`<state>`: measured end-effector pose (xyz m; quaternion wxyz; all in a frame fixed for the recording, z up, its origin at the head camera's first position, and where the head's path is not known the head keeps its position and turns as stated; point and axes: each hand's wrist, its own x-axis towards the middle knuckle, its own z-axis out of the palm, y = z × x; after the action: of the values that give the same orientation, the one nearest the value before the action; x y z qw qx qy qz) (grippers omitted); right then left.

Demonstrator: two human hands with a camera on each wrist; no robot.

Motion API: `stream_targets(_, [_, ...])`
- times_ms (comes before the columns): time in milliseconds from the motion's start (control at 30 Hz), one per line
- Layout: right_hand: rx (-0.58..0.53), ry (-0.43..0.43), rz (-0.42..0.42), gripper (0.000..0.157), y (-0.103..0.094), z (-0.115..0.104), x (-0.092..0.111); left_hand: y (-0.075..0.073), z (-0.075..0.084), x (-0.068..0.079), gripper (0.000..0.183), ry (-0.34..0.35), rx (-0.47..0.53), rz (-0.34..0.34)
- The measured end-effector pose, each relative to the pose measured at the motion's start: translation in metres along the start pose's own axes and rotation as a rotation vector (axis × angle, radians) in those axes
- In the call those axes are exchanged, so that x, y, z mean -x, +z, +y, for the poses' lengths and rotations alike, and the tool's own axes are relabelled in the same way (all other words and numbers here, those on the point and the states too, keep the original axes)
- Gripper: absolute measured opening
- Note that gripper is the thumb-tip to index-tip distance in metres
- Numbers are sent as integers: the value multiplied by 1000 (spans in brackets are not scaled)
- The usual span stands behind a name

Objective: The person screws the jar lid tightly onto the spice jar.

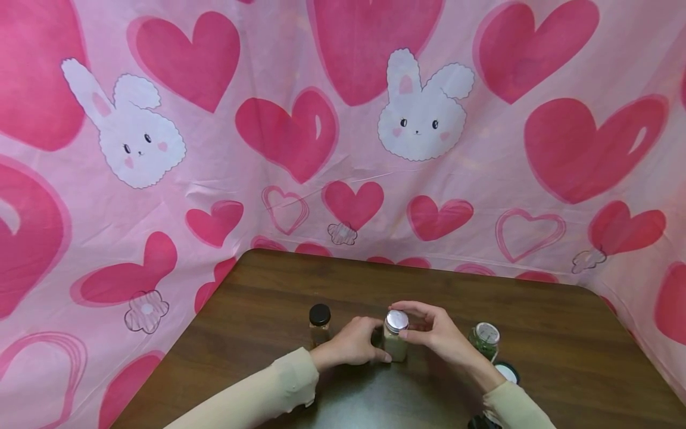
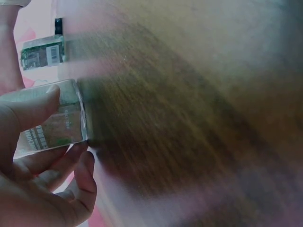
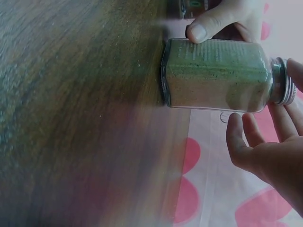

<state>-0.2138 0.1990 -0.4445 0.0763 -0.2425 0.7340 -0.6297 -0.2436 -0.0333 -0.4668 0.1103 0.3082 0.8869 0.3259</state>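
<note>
Sleeves [image 1: 246, 390], pale, one pair: nearest the head camera, leading forward to the two hands. By that view we enter one silver-lidded jar [image 1: 395, 347], long axis upright, directly between the hands and touching both, so neither is nearer. Left hand [image 1: 351, 342]: curled about the lower body. Right hand [image 1: 442, 336]: thumb and fingers pinching the lid [image 1: 397, 320]. We judge that any move turns on this pairing: low hold and high hold along one upright axis. Also listed: one dark-capped bottle [image 1: 319, 319], just behind the left hand; one green-filled jar [image 1: 485, 341], beyond the right wrist.

Left wrist view: we find printed lettering [image 2: 35, 138] on the glass, left thumb across one face; also a barcode [image 2: 53, 55] on what we take for the green-filled jar. Neither detail reads from the head.

Right wrist view: we see contents filling most of the glass, base at the surface [image 3: 94, 94], two right fingers off the lid. Whether the base bears weight, we cannot tell.
</note>
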Motion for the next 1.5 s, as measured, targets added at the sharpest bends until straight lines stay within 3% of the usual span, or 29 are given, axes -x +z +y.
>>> stream_targets(267, [49,27,19,46,0,-2,1,-1,2,1,52,-4,4,-3])
stream_targets(700, [169,2,72,45,3,-9,2,-2,3,0,51,-1,5,3])
stream_targets(1500, [228,55,173,44,12,-12,2,3,-2,1,47,18,13,28])
